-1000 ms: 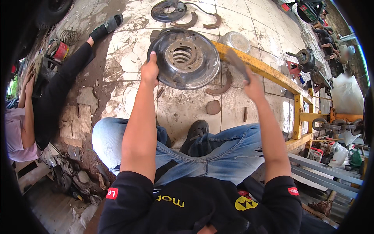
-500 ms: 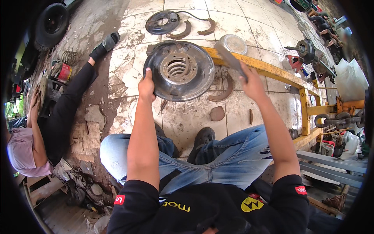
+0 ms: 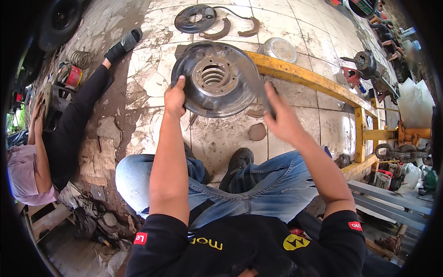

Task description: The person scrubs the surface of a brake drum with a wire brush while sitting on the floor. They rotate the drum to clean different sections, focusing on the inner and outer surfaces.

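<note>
My left hand (image 3: 175,95) grips the left rim of a black round brake backing plate (image 3: 196,99), its thumb on the upper face. The plate is tilted toward me, with a bare metal ring around its central hole. Through that hole shows a coil spring (image 3: 213,74). In my right hand (image 3: 282,117) is a long flat tool (image 3: 254,83) with a dark handle, smeared by motion, so its exact kind is unclear. Its blade overlaps the plate's right side; whether it touches I cannot tell. A curved brake shoe (image 3: 255,112) lies partly hidden behind the plate's lower right edge.
A yellow metal frame (image 3: 309,81) runs from behind the plate to the right. Beyond lie another backing plate (image 3: 196,19), two brake shoes (image 3: 217,30) and a round silvery lid (image 3: 278,50). A flat brown stone (image 3: 257,132) lies nearer. At left sits another person (image 3: 78,124), leg stretched out.
My right hand has swung left and down, bringing the tool from beside the plate to over its right side. My left hand keeps its hold, and the plate has shifted slightly.
</note>
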`<state>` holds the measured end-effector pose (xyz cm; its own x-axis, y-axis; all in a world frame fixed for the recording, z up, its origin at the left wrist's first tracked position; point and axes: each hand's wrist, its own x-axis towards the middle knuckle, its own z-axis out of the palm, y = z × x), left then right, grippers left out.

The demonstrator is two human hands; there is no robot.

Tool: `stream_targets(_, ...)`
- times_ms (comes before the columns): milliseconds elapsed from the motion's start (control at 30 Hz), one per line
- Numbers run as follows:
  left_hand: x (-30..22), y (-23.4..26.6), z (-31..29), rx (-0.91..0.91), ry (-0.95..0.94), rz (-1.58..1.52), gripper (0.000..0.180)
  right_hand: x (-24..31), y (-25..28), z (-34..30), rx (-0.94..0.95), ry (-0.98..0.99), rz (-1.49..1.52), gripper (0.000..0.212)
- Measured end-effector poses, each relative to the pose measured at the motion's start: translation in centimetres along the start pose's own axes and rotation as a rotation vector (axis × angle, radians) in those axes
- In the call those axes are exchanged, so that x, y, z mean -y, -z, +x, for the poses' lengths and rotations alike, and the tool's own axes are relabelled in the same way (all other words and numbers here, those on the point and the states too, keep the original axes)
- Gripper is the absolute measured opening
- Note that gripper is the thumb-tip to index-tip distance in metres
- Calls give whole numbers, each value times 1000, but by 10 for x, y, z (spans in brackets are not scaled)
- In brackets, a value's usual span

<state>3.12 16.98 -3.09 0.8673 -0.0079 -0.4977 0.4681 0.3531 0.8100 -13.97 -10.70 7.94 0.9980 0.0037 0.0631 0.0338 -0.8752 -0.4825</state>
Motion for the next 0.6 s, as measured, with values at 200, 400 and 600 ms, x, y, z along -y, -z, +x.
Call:
stream_targets(200, -15, -18, -10, -30, 69, 79, 36, -86, -17, 65, -57, -327, -140, 67)
stream_targets(400, -10, -5, -12, -55, 21, 42, 37, 10, 17, 5, -117, -147, -37, 63)
stream_targets(600, -29, -17, -32, -63, 71, 103, 38, 1, -30, 32, -82, -132, -198, 62)
